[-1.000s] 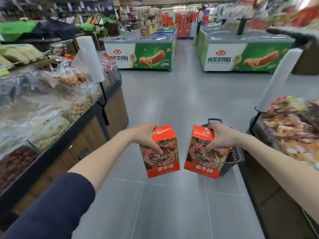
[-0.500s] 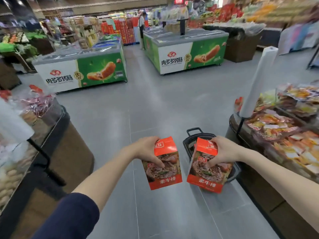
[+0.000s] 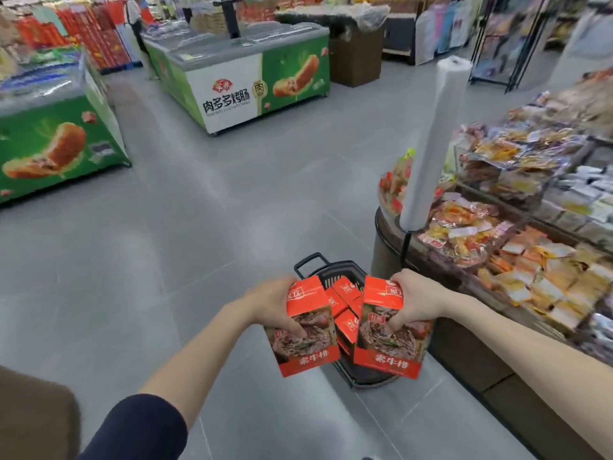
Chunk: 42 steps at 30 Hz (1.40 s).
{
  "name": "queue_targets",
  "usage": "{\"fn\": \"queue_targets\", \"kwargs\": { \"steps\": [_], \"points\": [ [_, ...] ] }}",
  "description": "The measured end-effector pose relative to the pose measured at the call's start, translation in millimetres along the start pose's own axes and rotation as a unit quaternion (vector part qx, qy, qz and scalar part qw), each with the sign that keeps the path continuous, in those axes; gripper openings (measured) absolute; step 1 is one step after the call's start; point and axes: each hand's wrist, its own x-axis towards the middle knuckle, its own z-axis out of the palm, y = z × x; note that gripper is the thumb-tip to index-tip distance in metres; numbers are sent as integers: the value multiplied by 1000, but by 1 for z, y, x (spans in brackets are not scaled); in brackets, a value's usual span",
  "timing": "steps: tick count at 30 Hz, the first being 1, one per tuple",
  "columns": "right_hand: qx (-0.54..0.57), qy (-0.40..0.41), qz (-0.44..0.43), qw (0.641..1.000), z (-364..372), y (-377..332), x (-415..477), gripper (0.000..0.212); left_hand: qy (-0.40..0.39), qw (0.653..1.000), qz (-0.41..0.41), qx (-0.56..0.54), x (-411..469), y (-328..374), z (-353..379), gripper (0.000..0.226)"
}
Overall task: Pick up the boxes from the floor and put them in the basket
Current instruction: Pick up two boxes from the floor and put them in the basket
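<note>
The task looks well advanced but not finished. The left hand (image 3: pixel 275 303) grips one red box (image 3: pixel 306 343) near its top, with the fingers curled over the front face. The right hand (image 3: pixel 414 300) grips a second red box (image 3: pixel 388 346) in the same way. Both boxes are upright and held in the air just above the black basket (image 3: pixel 335 272), which stands on the grey floor (image 3: pixel 199 260) beside the snack counter (image 3: pixel 497 247).

Several boxes of the same kind (image 3: pixel 346 290) lie already inside the basket, seen in the gap between the two held ones. There seem to be four or five, but part of the basket is hidden. In my judgement what is left is to lower these two boxes into the basket and let them go. No other box is seen on the floor in this view; whether more lie outside it I cannot tell.

About the writing: each held box carries "素牛排" in pale characters on the red band at its bottom, under a picture of a cooked meat dish. The small labels near the top are too blurred to read. The freezer chest (image 3: pixel 238 81) further back shows "肉多多烤肠" in black on a white panel, with a small red logo above, a round badge with "肉" beside it and a sausage on green — the thin line under the characters is not readable, and the packets on the counter are too small to read
</note>
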Motion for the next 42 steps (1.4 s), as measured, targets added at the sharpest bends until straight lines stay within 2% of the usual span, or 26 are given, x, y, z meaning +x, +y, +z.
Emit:
{"fn": "queue_targets", "kwargs": {
  "steps": [2,6,11,15,19,20,25,28,33,37,42],
  "points": [
    [7,-11,24,1000,-6,14,23,92,-5,1000,7,11,34,1,-4,82],
    [39,-2,101,994,-2,42,57,80,-27,999,24,30,95,-7,-3,81],
    [90,13,228,970,31,73,87,75,-59,997,37,12,165,-26,12,84],
    [128,24,357,925,67,86,109,78,-88,995,54,15,220,-45,26,80],
    [205,39,460,863,105,95,134,55,-111,990,79,22,270,-58,37,76],
    [222,46,479,848,116,98,142,54,-118,989,86,27,281,-60,39,78],
    [282,79,545,786,167,117,182,62,-134,983,115,58,343,-70,69,94],
    [317,95,577,747,188,134,207,79,-127,982,127,51,375,-73,99,101],
    [298,91,609,729,246,174,251,92,-105,987,118,33,419,-80,156,98],
    [241,94,607,751,295,200,286,105,-89,988,122,30,443,-87,196,93],
    [197,63,593,778,346,224,323,101,-76,991,112,22,462,-95,231,105]
  ]
}}
